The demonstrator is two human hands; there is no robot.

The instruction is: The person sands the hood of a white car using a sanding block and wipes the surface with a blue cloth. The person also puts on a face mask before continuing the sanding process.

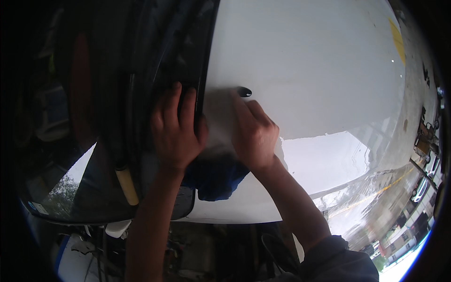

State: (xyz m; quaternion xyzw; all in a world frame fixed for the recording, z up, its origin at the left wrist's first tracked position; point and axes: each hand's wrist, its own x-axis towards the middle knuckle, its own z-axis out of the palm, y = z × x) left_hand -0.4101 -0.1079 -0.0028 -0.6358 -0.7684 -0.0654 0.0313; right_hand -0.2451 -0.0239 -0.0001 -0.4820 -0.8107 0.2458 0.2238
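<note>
Black oval piece: the small glossy black oval piece (244, 92) sits on the white panel (305, 70), a little right of the dark panel (183, 47).
Its long axis: roughly left to right, the right end dipping slightly toward the person.
Piece from fingers: at the tip of the right index finger (242, 112), just to its right; whether they touch is hard to tell (the fingertip blurs into the oval's left end).
Nearer hand: the right hand (255, 138), clearly; my judgement is that this short sideways offset matters most.
Right fingers: index stretched forward, the others curled under; I cannot tell whether they grasp anything.
Left fingers: the left hand (176, 129) lies on the dark panel by its edge, fingers extended and slightly parted, with nothing visible in their grasp.
Blue cloth: the crumpled blue cloth (221, 182) rests below and between the hands, partly in shadow.
Yellow cylinder: the pale yellow cylinder (127, 186) lies left of the left forearm, tilted.
Sleeve: a dark sleeve (336, 258) is pushed up the right arm.
Far right: concrete ground (413, 108) bends along the rim.
</note>
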